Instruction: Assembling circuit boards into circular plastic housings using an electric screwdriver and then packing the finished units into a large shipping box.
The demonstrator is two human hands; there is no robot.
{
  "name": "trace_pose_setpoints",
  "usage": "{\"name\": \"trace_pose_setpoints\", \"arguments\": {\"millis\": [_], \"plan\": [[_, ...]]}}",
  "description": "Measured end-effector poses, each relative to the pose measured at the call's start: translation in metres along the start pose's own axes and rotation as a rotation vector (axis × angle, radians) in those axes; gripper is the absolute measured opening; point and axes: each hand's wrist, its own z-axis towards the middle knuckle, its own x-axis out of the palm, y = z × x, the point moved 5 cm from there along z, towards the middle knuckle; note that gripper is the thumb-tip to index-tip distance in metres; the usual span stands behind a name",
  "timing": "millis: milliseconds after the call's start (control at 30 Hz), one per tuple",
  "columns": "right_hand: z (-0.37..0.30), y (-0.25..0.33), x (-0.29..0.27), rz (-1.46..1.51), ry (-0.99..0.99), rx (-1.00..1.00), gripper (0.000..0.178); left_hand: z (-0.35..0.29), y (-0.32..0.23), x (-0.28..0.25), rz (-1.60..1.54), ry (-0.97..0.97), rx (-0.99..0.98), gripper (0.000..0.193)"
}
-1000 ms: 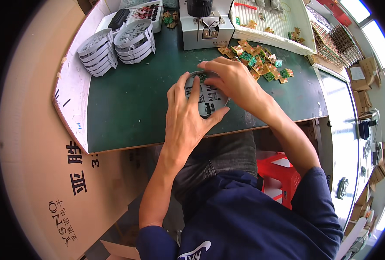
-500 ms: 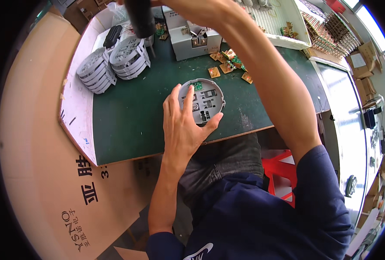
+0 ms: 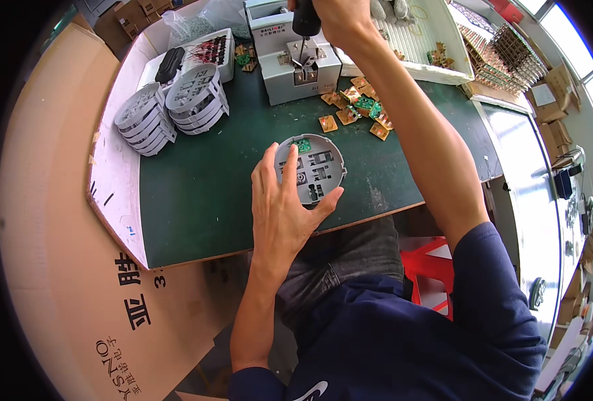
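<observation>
A round grey plastic housing (image 3: 334,175) with several cut-outs lies at the table's near edge. My left hand (image 3: 275,204) holds it down, thumb against its right rim and fingers over its left side. One fingertip touches a small green circuit board (image 3: 303,145) at the housing's far edge. At the top of the view my right hand (image 3: 345,21) is closed around a black electric screwdriver (image 3: 306,21). The driver points down, its bit at the pick-up slot of a grey-white screw feeder (image 3: 284,85). Whether a screw is on the tip is too small to tell.
Two stacks of grey housings (image 3: 193,100) stand at the left. Orange and green circuit boards (image 3: 358,107) are scattered right of the feeder. Behind the stacks is a white tray of red-wired parts (image 3: 209,57). A pale ribbed tray (image 3: 430,63) sits at the far right.
My right hand has brought the screwdriver right, from left of the feeder to its pick-up slot. My left hand stays on the housing. The view has shifted slightly.
</observation>
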Motion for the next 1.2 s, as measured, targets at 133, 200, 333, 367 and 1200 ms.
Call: {"name": "trace_pose_setpoints", "arguments": {"millis": [133,200,333,367,1200], "plan": [[-0.002,-0.009,-0.003,-0.130,-0.036,0.000,0.022,0.002,-0.003,0.001,0.007,0.006,0.014,0.087],[-0.002,-0.006,-0.002,-0.173,0.050,0.012,0.021,0.002,-0.004,0.002,0.014,0.003,0.022,0.086],[-0.026,0.002,0.005,-0.058,0.111,0.183,0.021,0.000,0.001,0.000,0.014,-0.004,0.005,0.085],[-0.037,0.009,0.004,-0.072,0.124,0.219,0.022,-0.001,0.001,0.000,0.015,-0.011,0.011,0.085],[-0.096,0.004,0.017,0.133,0.228,0.266,0.023,0.000,-0.002,0.002,0.031,-0.019,0.029,0.082]]}}
